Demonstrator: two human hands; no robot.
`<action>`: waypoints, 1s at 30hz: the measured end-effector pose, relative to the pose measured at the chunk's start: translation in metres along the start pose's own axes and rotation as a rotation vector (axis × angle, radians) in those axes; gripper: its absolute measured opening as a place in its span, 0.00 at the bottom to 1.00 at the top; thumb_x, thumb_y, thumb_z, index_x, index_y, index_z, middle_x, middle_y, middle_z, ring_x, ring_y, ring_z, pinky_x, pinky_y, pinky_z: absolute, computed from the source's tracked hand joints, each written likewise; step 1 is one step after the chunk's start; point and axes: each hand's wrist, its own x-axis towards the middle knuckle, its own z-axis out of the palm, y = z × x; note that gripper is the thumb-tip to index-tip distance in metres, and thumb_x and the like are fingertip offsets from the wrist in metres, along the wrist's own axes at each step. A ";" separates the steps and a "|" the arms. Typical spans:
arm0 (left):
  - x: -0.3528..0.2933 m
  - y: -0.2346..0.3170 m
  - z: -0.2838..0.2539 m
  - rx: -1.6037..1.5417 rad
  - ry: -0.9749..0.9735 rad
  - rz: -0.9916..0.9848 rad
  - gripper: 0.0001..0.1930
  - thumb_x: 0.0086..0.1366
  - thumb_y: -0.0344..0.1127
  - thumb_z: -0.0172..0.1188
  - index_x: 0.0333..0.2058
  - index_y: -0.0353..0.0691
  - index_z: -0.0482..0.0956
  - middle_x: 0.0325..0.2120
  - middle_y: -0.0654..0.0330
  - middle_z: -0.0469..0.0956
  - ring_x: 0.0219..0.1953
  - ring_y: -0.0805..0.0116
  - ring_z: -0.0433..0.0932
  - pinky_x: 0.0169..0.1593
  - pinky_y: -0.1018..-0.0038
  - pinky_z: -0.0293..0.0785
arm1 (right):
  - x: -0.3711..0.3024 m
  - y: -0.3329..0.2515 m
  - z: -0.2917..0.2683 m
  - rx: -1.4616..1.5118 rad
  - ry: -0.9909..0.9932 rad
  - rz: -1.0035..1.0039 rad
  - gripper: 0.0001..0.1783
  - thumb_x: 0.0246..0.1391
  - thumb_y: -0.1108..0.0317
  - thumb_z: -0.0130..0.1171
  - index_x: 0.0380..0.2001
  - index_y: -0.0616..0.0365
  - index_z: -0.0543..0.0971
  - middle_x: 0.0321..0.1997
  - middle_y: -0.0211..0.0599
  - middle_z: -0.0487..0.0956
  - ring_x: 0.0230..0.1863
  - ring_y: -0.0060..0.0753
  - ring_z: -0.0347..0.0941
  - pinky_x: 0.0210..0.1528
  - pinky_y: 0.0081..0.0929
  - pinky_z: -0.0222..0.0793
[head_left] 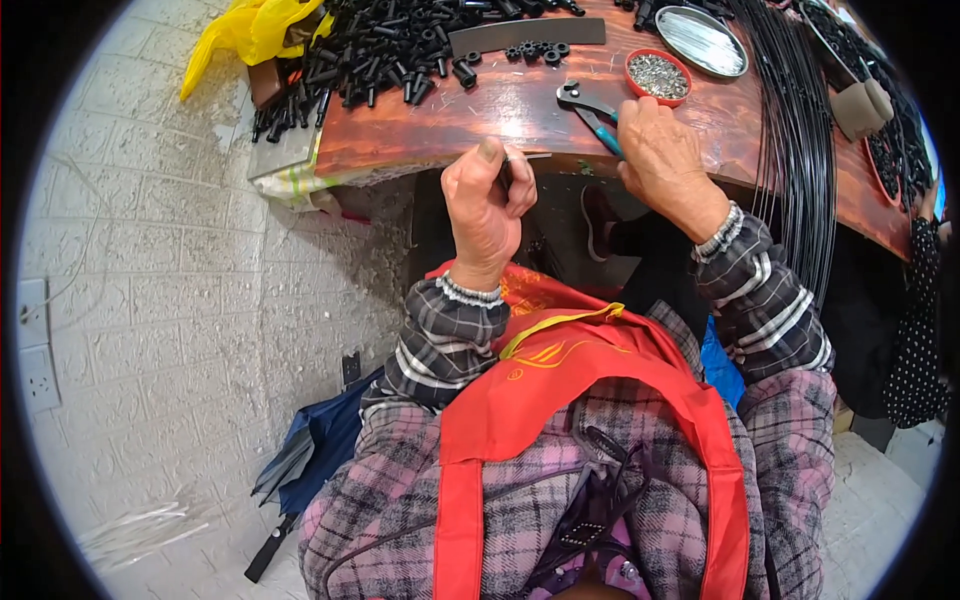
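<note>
My left hand [486, 205] is closed in front of the table's near edge, thumb up and fingers curled. A thin pale rod tip pokes out to the right of its fingers, and something dark shows between them; the rest is hidden. At the table edge, my right hand [663, 155] is closed round the handles of pliers [605, 135] with teal grips. The pliers' jaws point to the far left, apart from each other, with a small black part beside them. Just beyond my right fingers stands a red bowl [658, 56] of small metal pieces.
Black tubular parts [385, 50] are heaped on the wooden table [440, 125] at far left, beside a yellow bag [250, 35]. A metal tray [703, 42] holds thin pale pieces. Long black rods [800, 150] hang over the edge at right, near another person's dotted sleeve [918, 330].
</note>
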 end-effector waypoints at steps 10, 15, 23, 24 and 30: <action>0.000 0.006 0.001 0.105 0.022 0.082 0.24 0.60 0.51 0.47 0.32 0.30 0.72 0.09 0.66 0.61 0.11 0.82 0.54 0.16 0.84 0.48 | -0.032 -0.017 -0.028 0.840 -0.173 0.004 0.11 0.40 0.81 0.44 0.31 0.61 0.67 0.18 0.37 0.67 0.20 0.33 0.64 0.25 0.25 0.60; -0.003 0.009 0.015 0.150 0.008 0.058 0.25 0.59 0.52 0.47 0.39 0.30 0.72 0.10 0.68 0.62 0.12 0.84 0.53 0.16 0.85 0.49 | -0.035 -0.036 -0.023 0.622 -0.009 -0.018 0.26 0.35 0.83 0.48 0.44 0.59 0.63 0.35 0.47 0.66 0.37 0.49 0.62 0.39 0.35 0.60; -0.006 0.009 0.015 0.286 -0.038 0.050 0.30 0.59 0.55 0.44 0.42 0.28 0.69 0.13 0.66 0.64 0.13 0.81 0.56 0.17 0.83 0.52 | -0.032 -0.043 -0.018 0.494 0.112 0.061 0.32 0.31 0.85 0.51 0.47 0.59 0.62 0.35 0.48 0.64 0.39 0.50 0.60 0.40 0.37 0.60; -0.007 0.009 0.015 0.284 -0.042 0.045 0.30 0.59 0.55 0.45 0.42 0.27 0.69 0.13 0.66 0.64 0.13 0.80 0.56 0.17 0.83 0.51 | -0.032 -0.042 -0.017 0.462 0.139 0.056 0.31 0.32 0.85 0.51 0.46 0.59 0.62 0.35 0.47 0.64 0.39 0.49 0.60 0.38 0.37 0.60; -0.009 0.009 0.013 0.265 -0.087 0.017 0.30 0.59 0.54 0.45 0.42 0.26 0.68 0.13 0.65 0.64 0.13 0.80 0.57 0.17 0.83 0.51 | -0.031 -0.031 -0.019 0.314 0.208 0.026 0.21 0.35 0.79 0.55 0.38 0.56 0.68 0.30 0.39 0.67 0.34 0.44 0.64 0.31 0.35 0.63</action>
